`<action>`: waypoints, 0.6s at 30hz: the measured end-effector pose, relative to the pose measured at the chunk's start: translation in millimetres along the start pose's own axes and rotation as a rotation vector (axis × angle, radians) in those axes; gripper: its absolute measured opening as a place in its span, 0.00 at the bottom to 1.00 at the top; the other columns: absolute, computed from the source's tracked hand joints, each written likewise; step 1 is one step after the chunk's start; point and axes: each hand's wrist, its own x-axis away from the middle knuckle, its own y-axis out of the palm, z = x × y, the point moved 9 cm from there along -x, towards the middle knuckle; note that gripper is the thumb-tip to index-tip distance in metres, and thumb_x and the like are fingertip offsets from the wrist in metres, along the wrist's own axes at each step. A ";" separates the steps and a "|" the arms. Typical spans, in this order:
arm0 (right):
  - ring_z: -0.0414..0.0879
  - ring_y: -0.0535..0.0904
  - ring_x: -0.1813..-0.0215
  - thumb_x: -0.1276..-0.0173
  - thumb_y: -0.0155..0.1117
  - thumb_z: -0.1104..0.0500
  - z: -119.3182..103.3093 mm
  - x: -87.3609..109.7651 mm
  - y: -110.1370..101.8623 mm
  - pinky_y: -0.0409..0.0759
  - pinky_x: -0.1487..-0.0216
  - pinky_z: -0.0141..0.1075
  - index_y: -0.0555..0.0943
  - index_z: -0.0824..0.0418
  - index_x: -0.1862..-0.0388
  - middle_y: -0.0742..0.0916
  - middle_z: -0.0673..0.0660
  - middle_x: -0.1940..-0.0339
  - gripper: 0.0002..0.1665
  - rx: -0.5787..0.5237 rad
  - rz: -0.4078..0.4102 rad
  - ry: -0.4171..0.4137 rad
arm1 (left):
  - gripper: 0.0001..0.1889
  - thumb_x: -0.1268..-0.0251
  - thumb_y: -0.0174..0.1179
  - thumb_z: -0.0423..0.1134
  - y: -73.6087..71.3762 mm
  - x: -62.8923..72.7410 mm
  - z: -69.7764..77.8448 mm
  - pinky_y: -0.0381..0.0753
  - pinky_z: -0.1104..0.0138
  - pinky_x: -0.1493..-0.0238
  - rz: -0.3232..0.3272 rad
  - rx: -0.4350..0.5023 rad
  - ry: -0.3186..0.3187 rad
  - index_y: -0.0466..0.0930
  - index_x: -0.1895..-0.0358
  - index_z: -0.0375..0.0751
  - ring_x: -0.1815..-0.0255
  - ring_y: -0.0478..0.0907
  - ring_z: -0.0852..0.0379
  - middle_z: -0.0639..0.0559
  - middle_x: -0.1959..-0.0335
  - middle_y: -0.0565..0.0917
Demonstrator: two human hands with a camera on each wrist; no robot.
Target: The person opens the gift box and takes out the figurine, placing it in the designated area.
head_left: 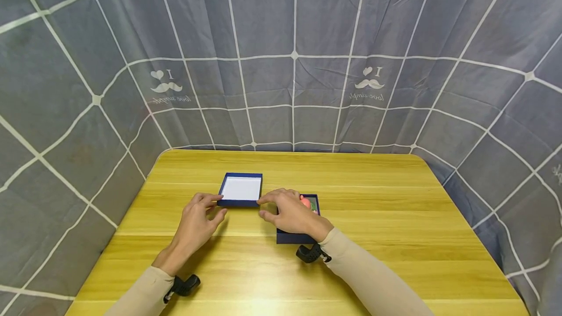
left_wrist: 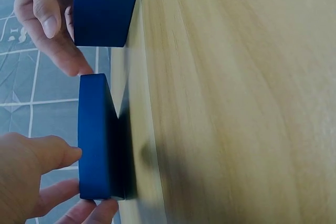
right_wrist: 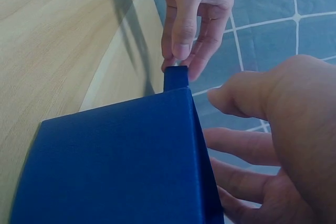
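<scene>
Two bare hands are set about a shallow blue lid (head_left: 240,188), which is laid on a wooden table (head_left: 377,199) with its white inside turned up. To the left of the lid and nearer the wearer, a left sleeve (head_left: 138,292) is seen, with a black wrist device (head_left: 186,285) fastened at the cuff. By the left hand (head_left: 197,221) the lid's left end is touched with the fingertips; the fingers are loosely bent, and a wide gap is left between them and the thumb. Whether the thumb tip also meets the lid cannot be told. The lid's near right corner is touched by a fingertip of the right hand (head_left: 290,211), whose thumb is likewise held well apart from its fingers. Just right of the lid and nearer the wearer, a deeper blue box (head_left: 293,238) is stood, partly hidden by that hand; inside it, a rounded pink thing (head_left: 306,203) and a green piece (head_left: 313,206) are shown. Beyond the lid, from far left to far right, a grey curtain (head_left: 263,23) is hung, crossed by white lines.
</scene>
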 end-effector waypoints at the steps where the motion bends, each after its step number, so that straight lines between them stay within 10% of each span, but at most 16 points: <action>1: 0.63 0.77 0.13 0.10 0.69 0.50 -0.5 0.2 0.0 0.65 0.16 0.72 0.90 0.56 0.26 0.90 0.58 0.22 0.22 0.003 -0.002 -0.001 | 0.22 0.23 0.77 0.29 0.1 0.2 -0.1 0.94 0.45 0.35 -0.004 -0.001 -0.002 0.89 0.31 0.27 0.39 0.93 0.29 0.27 0.37 0.85; 18: 0.62 0.79 0.13 0.09 0.68 0.52 -2.2 1.0 -2.3 0.65 0.12 0.73 0.91 0.56 0.26 0.91 0.57 0.23 0.21 0.000 -0.003 -0.010 | 0.19 0.24 0.77 0.29 -4.0 -0.1 4.1 0.95 0.45 0.36 0.009 -0.017 0.030 0.91 0.34 0.26 0.39 0.92 0.30 0.27 0.37 0.86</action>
